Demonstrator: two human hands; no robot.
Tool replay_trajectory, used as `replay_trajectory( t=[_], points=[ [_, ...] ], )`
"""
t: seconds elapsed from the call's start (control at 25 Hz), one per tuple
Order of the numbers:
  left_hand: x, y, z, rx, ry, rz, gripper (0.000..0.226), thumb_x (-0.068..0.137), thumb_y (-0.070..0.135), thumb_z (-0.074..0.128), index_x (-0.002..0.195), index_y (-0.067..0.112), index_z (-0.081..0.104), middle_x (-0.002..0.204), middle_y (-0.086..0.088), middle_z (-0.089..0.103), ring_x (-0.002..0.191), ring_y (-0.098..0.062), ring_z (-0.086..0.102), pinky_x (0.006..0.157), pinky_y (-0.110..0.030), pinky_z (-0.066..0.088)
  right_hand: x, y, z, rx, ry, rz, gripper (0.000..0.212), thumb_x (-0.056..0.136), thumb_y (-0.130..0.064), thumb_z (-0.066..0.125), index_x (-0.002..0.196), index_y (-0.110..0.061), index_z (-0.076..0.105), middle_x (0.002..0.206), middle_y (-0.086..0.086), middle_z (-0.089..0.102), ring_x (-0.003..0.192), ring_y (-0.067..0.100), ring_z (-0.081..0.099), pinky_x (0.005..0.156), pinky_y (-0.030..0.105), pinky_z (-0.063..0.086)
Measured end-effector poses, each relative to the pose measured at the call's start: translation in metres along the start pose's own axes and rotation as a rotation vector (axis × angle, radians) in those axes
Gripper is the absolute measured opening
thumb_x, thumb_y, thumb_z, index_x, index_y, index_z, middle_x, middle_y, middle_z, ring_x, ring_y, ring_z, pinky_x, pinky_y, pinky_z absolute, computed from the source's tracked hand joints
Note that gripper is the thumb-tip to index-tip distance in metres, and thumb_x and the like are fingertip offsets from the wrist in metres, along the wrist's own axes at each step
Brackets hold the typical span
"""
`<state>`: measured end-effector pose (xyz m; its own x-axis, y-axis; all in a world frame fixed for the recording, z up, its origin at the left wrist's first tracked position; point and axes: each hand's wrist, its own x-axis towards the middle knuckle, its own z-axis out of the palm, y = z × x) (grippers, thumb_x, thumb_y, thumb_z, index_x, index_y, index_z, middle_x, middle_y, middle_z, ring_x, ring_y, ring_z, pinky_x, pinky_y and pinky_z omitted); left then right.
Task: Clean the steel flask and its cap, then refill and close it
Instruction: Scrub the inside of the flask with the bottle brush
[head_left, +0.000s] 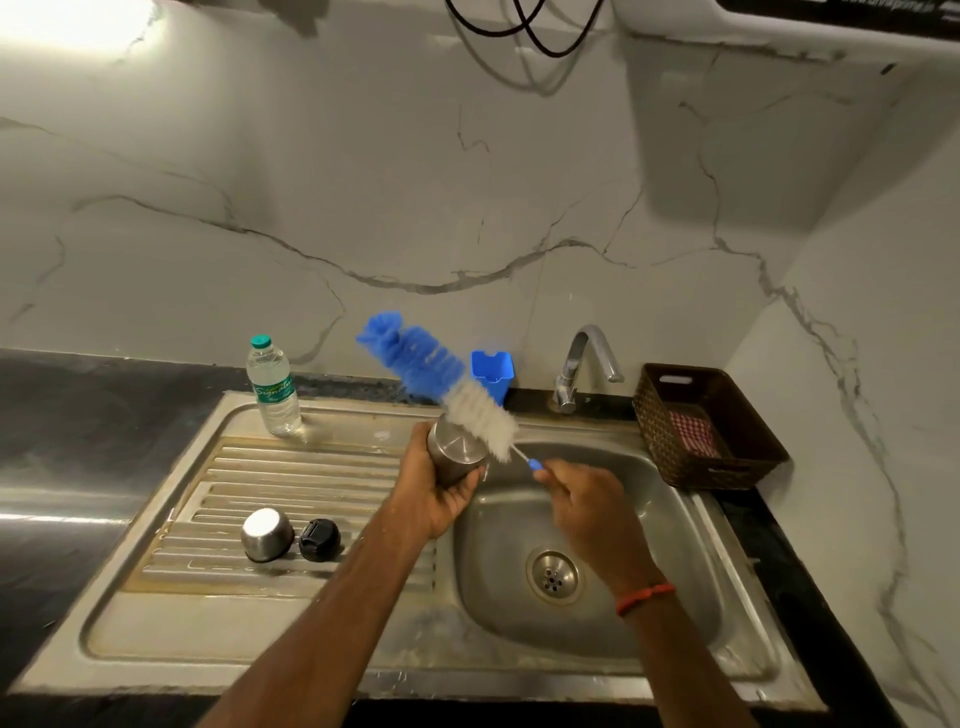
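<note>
My left hand (434, 486) grips the steel flask (454, 449) over the left edge of the sink basin (675, 545), its flat bottom turned towards me. My right hand (589, 501) holds the handle of a bottle brush (441, 382) with blue and white bristles. The white bristles lie across the flask's far side and the blue tip points up and to the left. The steel cup cap (266, 534) stands upside down on the ribbed drainboard (218, 608), with the black stopper (319, 539) right beside it.
A plastic water bottle (272, 387) with a green cap stands at the drainboard's back edge. A blue holder (492, 370) and the tap (584, 364) are behind the basin. A brown basket (711, 431) with a checked cloth sits on the right counter.
</note>
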<state>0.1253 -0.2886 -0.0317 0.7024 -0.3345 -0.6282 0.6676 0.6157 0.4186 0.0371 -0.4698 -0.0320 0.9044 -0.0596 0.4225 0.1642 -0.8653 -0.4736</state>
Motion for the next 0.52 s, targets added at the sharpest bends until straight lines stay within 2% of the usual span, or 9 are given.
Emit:
replay_trajectory(
  t=[0.08, 0.12, 0.2, 0.24, 0.32, 0.36, 0.44, 0.52],
  points=[
    [-0.001, -0.008, 0.005, 0.040, 0.006, -0.021, 0.068, 0.085, 0.058, 0.069, 0.124, 0.002, 0.064, 0.114, -0.023, 0.073, 0.099, -0.030, 0.073, 0.060, -0.031, 0.064, 0.012, -0.018, 0.008, 0.007, 0.004, -0.050, 0.022, 0.101, -0.025, 0.055, 0.095, -0.011, 0.072, 0.066, 0.002, 0.063, 0.058, 0.014, 0.055, 0.059, 0.026, 0.042],
    [-0.001, -0.011, 0.006, 0.034, 0.000, -0.032, 0.067, 0.088, 0.059, 0.066, 0.125, 0.003, 0.064, 0.110, -0.023, 0.073, 0.092, -0.029, 0.074, 0.057, -0.031, 0.063, 0.010, -0.025, 0.013, 0.013, -0.014, -0.084, 0.021, 0.099, -0.023, 0.056, 0.095, -0.010, 0.072, 0.068, 0.004, 0.065, 0.059, 0.014, 0.055, 0.061, 0.022, 0.039],
    [-0.004, -0.011, 0.004, -0.020, -0.011, -0.042, 0.062, 0.093, 0.056, 0.061, 0.127, 0.004, 0.063, 0.096, -0.021, 0.074, 0.075, -0.027, 0.074, 0.048, -0.030, 0.061, -0.005, -0.023, 0.006, 0.076, -0.065, -0.101, 0.028, 0.099, -0.031, 0.053, 0.095, -0.011, 0.073, 0.069, 0.001, 0.065, 0.060, 0.011, 0.053, 0.060, 0.020, 0.037],
    [-0.004, -0.008, 0.001, -0.039, -0.024, -0.044, 0.060, 0.092, 0.055, 0.063, 0.126, 0.005, 0.063, 0.095, -0.021, 0.075, 0.074, -0.027, 0.075, 0.048, -0.030, 0.060, -0.013, -0.013, -0.003, 0.097, -0.100, -0.058, 0.033, 0.100, -0.036, 0.050, 0.096, -0.012, 0.073, 0.068, -0.002, 0.064, 0.058, 0.011, 0.052, 0.059, 0.024, 0.041],
    [-0.001, -0.004, -0.001, 0.000, -0.026, -0.028, 0.064, 0.085, 0.054, 0.071, 0.124, 0.004, 0.064, 0.110, -0.022, 0.074, 0.089, -0.028, 0.076, 0.050, -0.031, 0.061, -0.015, 0.008, -0.021, 0.091, -0.129, 0.074, 0.032, 0.102, -0.035, 0.050, 0.094, -0.011, 0.071, 0.064, -0.003, 0.060, 0.054, 0.010, 0.050, 0.058, 0.039, 0.047],
    [0.000, -0.004, -0.001, 0.035, -0.011, -0.020, 0.067, 0.082, 0.054, 0.074, 0.125, 0.003, 0.064, 0.117, -0.022, 0.072, 0.096, -0.028, 0.074, 0.051, -0.031, 0.062, -0.010, 0.011, -0.022, 0.057, -0.093, 0.089, 0.031, 0.102, -0.032, 0.052, 0.092, -0.010, 0.070, 0.062, -0.003, 0.057, 0.054, 0.011, 0.049, 0.057, 0.042, 0.047],
    [-0.001, -0.009, 0.006, 0.068, -0.016, -0.022, 0.067, 0.082, 0.053, 0.074, 0.125, 0.004, 0.064, 0.121, -0.021, 0.071, 0.095, -0.028, 0.073, 0.055, -0.033, 0.063, 0.002, -0.003, -0.014, 0.024, -0.025, 0.010, 0.033, 0.102, -0.033, 0.051, 0.090, -0.009, 0.071, 0.062, 0.000, 0.059, 0.055, 0.012, 0.049, 0.057, 0.035, 0.044],
    [-0.004, -0.013, 0.010, 0.009, -0.041, -0.026, 0.060, 0.089, 0.054, 0.068, 0.125, 0.005, 0.064, 0.108, -0.021, 0.074, 0.083, -0.027, 0.074, 0.057, -0.032, 0.063, -0.001, -0.019, -0.003, 0.055, -0.060, -0.071, 0.042, 0.100, -0.042, 0.046, 0.099, -0.011, 0.073, 0.069, 0.003, 0.066, 0.060, 0.012, 0.055, 0.062, 0.026, 0.042]
  ],
)
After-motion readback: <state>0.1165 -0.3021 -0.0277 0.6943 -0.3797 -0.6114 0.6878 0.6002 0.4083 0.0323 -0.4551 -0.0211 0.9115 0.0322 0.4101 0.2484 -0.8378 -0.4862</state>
